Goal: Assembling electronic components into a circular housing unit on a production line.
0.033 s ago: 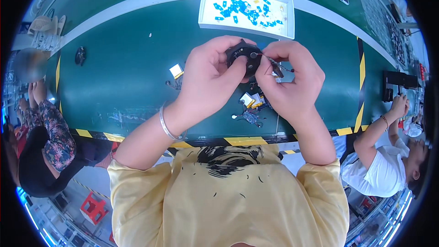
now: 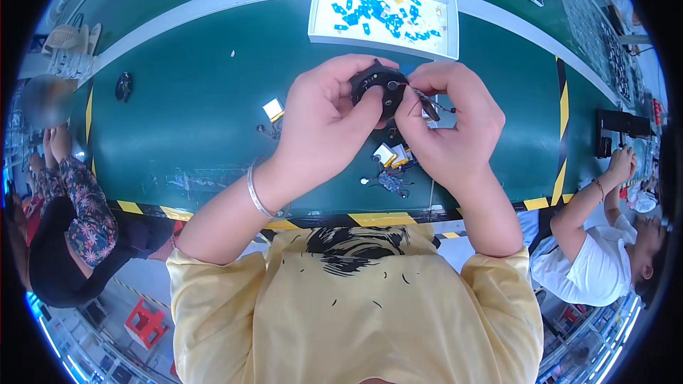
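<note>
Clearly, this is close finger work on a black round housing (image 2: 396, 99), held up between the two hands above the green surface (image 2: 192, 85), a little short of the white tray (image 2: 383, 48) of small blue pieces (image 2: 370, 10). The left hand (image 2: 320, 117) grips the housing, fingers round its far side and thumb pressed across its open face, where a small round disc (image 2: 392, 86) sits near the edge. The right hand (image 2: 455, 114) is closed to a narrow pinch at the housing's right rim, on thin wires (image 2: 426, 96) that trail out under its fingers — whether the fingertips also press the rim, I cannot tell from here. I'd judge the step in hand to be settling those leads at the housing; the next move, I think, calls for a steady left hold and a light right one, with no tug on the wires. As for pose, both forearms slant inward from the near edge, elbows wide, wrists bent so the fingertips meet — the left wrist wears a silver bangle (image 2: 255, 192). Below the hands, silver-and-yellow battery cells (image 2: 385, 154) lie beside a tangle of wired parts (image 2: 393, 182).
</note>
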### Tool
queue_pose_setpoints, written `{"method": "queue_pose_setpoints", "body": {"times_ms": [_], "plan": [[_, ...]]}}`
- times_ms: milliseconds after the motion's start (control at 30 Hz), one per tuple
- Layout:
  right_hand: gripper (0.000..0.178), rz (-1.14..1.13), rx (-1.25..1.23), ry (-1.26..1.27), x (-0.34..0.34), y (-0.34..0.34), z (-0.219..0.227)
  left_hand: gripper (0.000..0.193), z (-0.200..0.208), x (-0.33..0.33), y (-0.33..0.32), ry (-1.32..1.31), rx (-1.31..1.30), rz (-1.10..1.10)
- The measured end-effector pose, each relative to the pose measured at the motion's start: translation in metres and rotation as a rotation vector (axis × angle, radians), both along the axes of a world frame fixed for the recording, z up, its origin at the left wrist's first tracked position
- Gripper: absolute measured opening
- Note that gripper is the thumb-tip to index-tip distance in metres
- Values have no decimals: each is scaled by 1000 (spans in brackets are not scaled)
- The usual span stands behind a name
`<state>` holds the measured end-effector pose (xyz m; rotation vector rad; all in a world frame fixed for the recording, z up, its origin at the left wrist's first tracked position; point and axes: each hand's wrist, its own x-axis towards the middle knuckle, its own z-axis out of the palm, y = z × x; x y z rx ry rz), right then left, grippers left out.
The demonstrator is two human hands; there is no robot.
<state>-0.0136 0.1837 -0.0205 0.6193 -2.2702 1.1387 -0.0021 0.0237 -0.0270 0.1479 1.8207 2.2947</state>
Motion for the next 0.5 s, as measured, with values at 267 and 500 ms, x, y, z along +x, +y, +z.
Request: {"method": "queue_pose_setpoints", "body": {"times_ms": [267,500], "plan": [[17,18,61,120,2,-7,-4,31,3,6,-3,75,-103,37],[21,59,137,182,1,-7,-4,32,7,8,-8,124,-229,-1]]}}
